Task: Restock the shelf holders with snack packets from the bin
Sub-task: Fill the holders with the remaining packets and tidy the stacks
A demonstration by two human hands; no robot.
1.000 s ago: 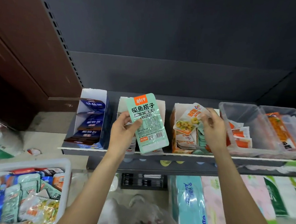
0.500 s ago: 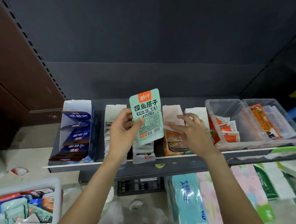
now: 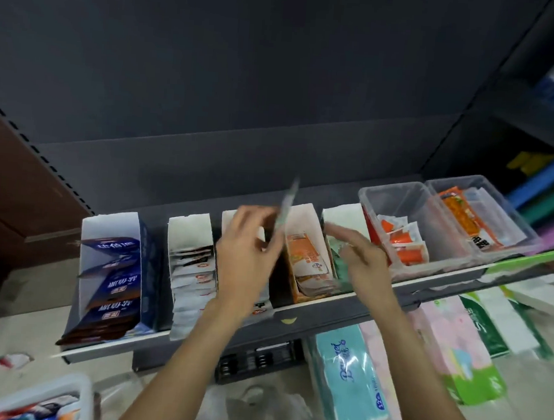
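My left hand point(image 3: 246, 257) pinches a mint-green snack packet point(image 3: 287, 204), which is turned edge-on and blurred, above the gap between the third cardboard holder point(image 3: 231, 218) and the orange-packet holder point(image 3: 305, 254). My right hand point(image 3: 360, 261) hovers with straight fingers over the fifth holder point(image 3: 342, 214), where green packets show. Further left on the shelf stand a holder of dark blue packets point(image 3: 111, 264) and one of white packets point(image 3: 190, 259). The white supply bin point(image 3: 70, 387) with mixed packets sits at the bottom left corner.
Two clear plastic tubs point(image 3: 404, 199) point(image 3: 499, 205) with orange sachets stand at the shelf's right end. Tissue packs point(image 3: 352, 372) lie below the grey shelf edge point(image 3: 328, 303). A crumpled plastic bag point(image 3: 261, 412) lies on the floor between my arms.
My left hand has turned the green packet from face-on to edge-on and carried it rightward. My right hand has left the orange-packet holder and moved right to the fifth one.
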